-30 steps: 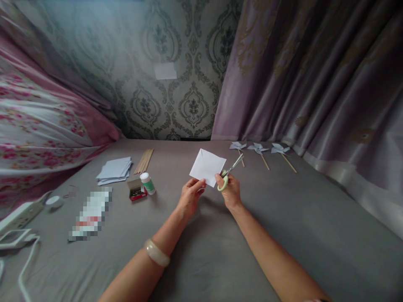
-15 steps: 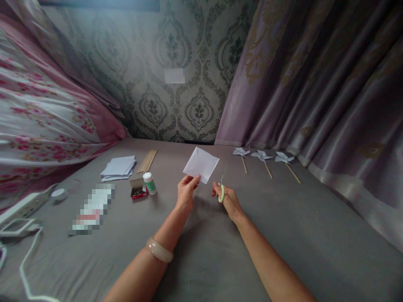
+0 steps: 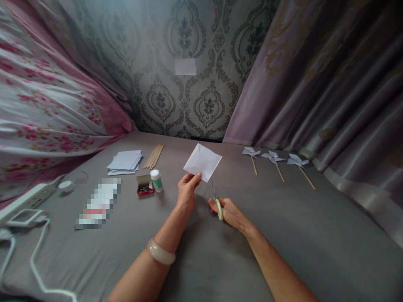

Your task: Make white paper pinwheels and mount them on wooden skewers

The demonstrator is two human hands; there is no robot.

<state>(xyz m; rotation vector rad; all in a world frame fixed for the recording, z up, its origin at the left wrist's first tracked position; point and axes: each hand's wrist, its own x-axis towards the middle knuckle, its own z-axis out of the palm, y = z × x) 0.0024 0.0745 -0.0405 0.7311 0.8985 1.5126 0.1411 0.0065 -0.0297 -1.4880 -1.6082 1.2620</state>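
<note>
A square sheet of white paper (image 3: 203, 161) with a crease is pinched at its lower corner by my left hand (image 3: 187, 188), which wears a pale bangle on the wrist. My right hand (image 3: 229, 212) grips a pair of scissors (image 3: 218, 206) with light green handles. The blades point up toward the paper's lower right edge, and their tips are partly hidden there. Whether the blades touch the paper I cannot tell.
Left of my hands are a paper stack (image 3: 124, 162), wooden sticks (image 3: 154, 156), a small red box (image 3: 145, 187), a white-and-green bottle (image 3: 156, 181) and a power strip (image 3: 28, 201). Three paper pinwheels (image 3: 273, 157) on sticks lie to the right.
My right hand has lowered and shifted left, bringing the scissors from beside the paper to its lower edge. The paper stays in my left hand. The camera view has shifted slightly.
</note>
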